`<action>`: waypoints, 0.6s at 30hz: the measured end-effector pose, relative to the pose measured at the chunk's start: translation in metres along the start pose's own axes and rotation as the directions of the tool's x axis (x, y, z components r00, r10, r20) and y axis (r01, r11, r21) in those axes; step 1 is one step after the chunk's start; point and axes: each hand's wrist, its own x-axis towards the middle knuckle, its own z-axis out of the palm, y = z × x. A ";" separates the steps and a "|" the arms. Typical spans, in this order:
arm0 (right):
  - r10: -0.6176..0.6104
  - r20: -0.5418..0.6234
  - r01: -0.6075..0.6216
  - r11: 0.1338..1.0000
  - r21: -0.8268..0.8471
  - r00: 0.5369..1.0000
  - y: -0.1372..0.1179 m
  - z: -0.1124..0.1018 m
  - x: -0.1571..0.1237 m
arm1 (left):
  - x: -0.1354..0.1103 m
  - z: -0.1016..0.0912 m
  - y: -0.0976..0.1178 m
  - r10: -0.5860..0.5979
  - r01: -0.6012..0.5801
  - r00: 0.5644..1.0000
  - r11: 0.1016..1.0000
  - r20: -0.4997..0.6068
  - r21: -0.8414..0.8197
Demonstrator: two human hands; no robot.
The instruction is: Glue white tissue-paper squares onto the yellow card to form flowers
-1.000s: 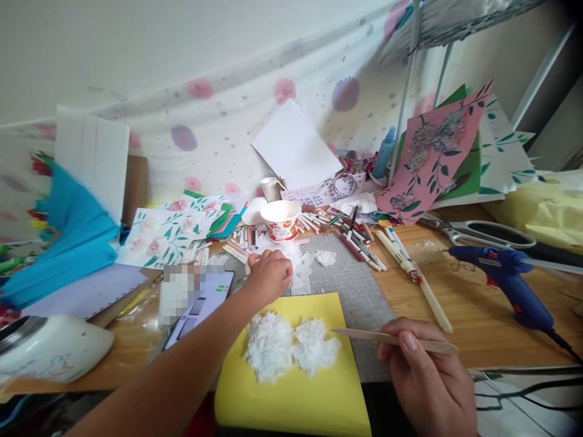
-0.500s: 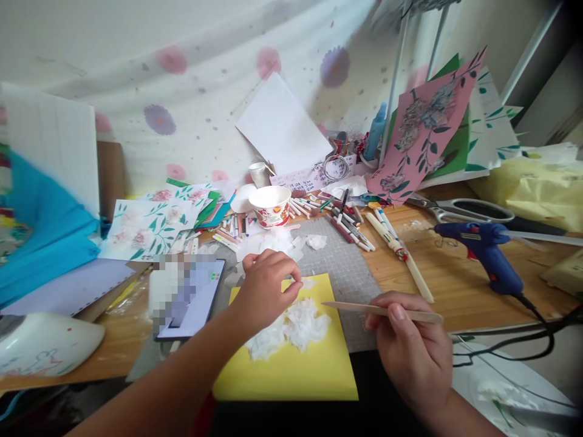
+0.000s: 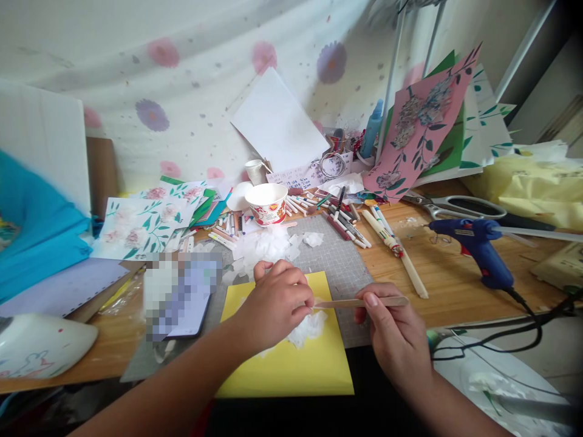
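My left hand (image 3: 276, 301) hovers over a yellow card (image 3: 296, 364), its fingers pinched on a small scrap of white tissue. Below it a clump of crumpled white tissue (image 3: 310, 328) lies stuck on the card, partly hidden by the hand. My right hand (image 3: 394, 334) grips a flat wooden stick (image 3: 359, 301), held level, with its tip touching the left hand's fingertips. More loose tissue pieces (image 3: 268, 246) lie behind on the grey cutting mat (image 3: 341, 267).
A paper cup (image 3: 266, 203), scattered markers (image 3: 346, 221), a blue glue gun (image 3: 478, 243) with its cable, large scissors (image 3: 455, 206), a phone (image 3: 182, 291), flower cards (image 3: 146, 218), a pink card (image 3: 419, 127), blue paper (image 3: 36, 243) crowd the wooden desk (image 3: 455, 285).
My left hand came back from the loose tissue pile to above the yellow card, carrying a scrap. The stick's tip moved left to meet its fingertips. The camera tilted down slightly.
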 end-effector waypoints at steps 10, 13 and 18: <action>0.139 0.090 -0.127 0.984 -0.121 0.986 -0.013 0.006 0.016 | -0.008 -0.006 -0.010 -0.106 0.106 0.994 0.994 0.039 0.000; 0.248 0.090 -0.237 0.965 -0.117 0.965 -0.012 0.008 0.021 | -0.021 -0.006 -0.017 -0.163 0.163 0.986 0.987 0.031 0.011; 0.344 0.103 -0.325 0.930 -0.170 0.933 -0.007 0.010 0.029 | -0.040 -0.002 -0.025 -0.210 0.211 0.977 0.977 0.047 -0.010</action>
